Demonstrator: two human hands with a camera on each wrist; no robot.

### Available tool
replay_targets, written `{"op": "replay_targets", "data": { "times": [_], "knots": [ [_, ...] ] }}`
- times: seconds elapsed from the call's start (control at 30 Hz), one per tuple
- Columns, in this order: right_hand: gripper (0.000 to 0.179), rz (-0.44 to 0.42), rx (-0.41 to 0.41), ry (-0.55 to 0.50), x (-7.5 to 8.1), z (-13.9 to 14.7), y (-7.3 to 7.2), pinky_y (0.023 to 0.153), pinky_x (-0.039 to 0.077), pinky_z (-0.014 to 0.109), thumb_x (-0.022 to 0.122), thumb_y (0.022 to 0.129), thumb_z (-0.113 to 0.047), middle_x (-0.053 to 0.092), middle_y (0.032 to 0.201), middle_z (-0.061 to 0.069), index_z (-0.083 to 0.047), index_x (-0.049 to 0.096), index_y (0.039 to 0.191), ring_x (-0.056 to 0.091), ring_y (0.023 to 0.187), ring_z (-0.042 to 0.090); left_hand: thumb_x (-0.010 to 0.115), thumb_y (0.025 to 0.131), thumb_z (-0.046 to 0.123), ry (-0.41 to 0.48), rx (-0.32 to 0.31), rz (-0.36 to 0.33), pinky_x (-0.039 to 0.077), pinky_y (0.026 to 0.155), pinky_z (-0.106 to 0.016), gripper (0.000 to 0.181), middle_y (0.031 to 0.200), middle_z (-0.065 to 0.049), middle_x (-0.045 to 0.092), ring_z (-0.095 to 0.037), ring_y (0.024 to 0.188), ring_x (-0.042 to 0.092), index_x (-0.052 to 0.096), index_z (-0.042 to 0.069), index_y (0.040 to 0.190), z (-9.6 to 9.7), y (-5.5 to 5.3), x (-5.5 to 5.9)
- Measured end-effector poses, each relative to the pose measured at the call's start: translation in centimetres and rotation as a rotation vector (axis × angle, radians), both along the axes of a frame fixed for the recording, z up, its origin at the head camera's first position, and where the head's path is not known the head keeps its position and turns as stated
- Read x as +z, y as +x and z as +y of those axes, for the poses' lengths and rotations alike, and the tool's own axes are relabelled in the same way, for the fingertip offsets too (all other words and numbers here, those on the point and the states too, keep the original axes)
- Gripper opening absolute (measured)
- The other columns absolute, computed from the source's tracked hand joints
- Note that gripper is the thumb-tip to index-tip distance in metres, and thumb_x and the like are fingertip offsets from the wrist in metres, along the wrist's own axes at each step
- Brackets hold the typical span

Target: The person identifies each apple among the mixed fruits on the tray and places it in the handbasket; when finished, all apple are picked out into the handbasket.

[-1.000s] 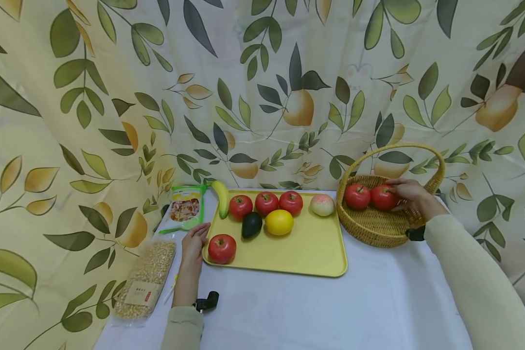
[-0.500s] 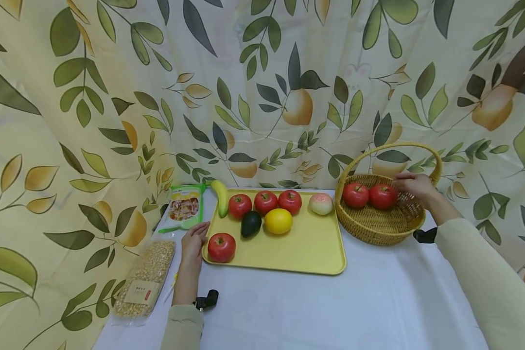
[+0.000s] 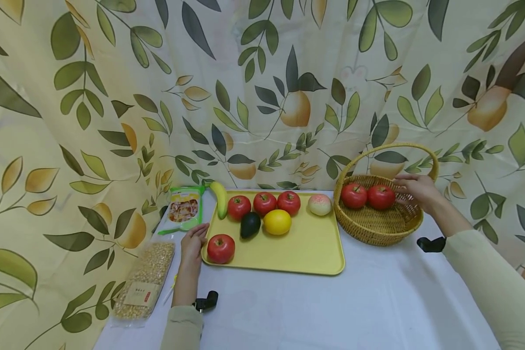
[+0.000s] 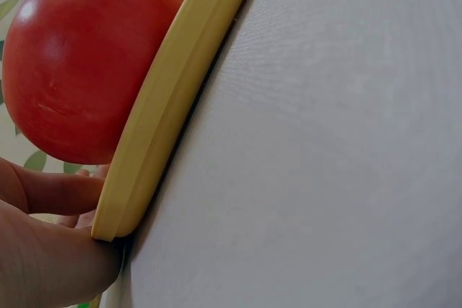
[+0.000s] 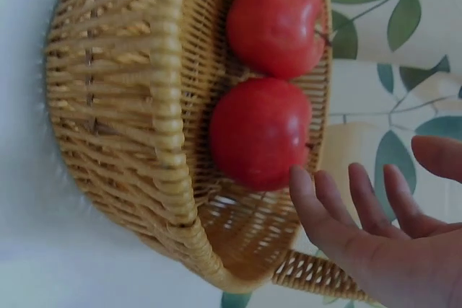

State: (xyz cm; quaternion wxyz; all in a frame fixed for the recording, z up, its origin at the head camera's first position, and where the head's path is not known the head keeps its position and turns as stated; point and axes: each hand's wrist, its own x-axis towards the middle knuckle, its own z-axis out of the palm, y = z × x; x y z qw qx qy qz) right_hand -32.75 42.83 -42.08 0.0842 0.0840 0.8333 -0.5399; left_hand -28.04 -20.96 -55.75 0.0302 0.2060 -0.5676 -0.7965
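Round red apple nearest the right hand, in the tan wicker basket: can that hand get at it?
Probably yes: the right hand is open beside the round red apple, with nothing visible between them; the arched handle of the tan wicker basket lies outside that gap.

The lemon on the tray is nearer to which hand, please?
Left. The left hand holds the left edge of the tray, with the avocado between it and the lemon; the right hand is farther off, at the basket right of the tray.

Our head view looks forward and down over tray (image 3: 306, 250) and basket (image 3: 374, 237); close up, our left-wrist view shares the tray, our right-wrist view the basket.
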Motion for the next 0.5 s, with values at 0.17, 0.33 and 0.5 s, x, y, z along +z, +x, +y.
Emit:
{"op": "replay_targets", "data": {
  "times": [0.17, 0.33, 0.5],
  "knots": [
    [0.058, 0.029, 0.008, 0.007, 0.7, -1.1, 1.0, 0.091, 0.06, 0.033, 0.035, 0.11, -0.012, 0.022, 0.163, 0.035, 0.01, 0.019, 0.161, 0.057, 0.084, -0.01, 0.036, 0.084, -0.026, 0.009, 0.009, 0.007, 0.041, 0.117, -0.04, 0.067, 0.152, -0.027, 0.052, -0.034, 0.144, 0.048, 0.048, -0.009, 0.148, 0.0, 0.0, -0.2],
    [0.057, 0.053, -0.004, -0.015, 0.9, -2.1, 1.7, 0.086, 0.061, 0.03, 0.036, 0.11, -0.01, 0.026, 0.162, 0.034, 0.009, 0.02, 0.161, 0.059, 0.084, -0.009, 0.036, 0.084, -0.025, 0.013, 0.01, 0.01, 0.04, 0.118, -0.04, 0.067, 0.152, -0.027, 0.052, -0.033, 0.144, 0.048, 0.047, -0.009, 0.148, 0.0, 0.0, -0.1],
    [0.057, 0.039, 0.021, -0.092, 0.8, -3.0, 2.2, 0.09, 0.061, 0.034, 0.041, 0.111, -0.012, 0.06, 0.133, 0.008, 0.008, 0.022, 0.161, 0.066, 0.09, -0.005, 0.036, 0.084, -0.026, 0.013, 0.009, 0.006, 0.041, 0.116, -0.039, 0.067, 0.152, -0.027, 0.052, -0.032, 0.144, 0.049, 0.049, -0.009, 0.147, 0.0, 0.0, 0.0]
  ]
}}
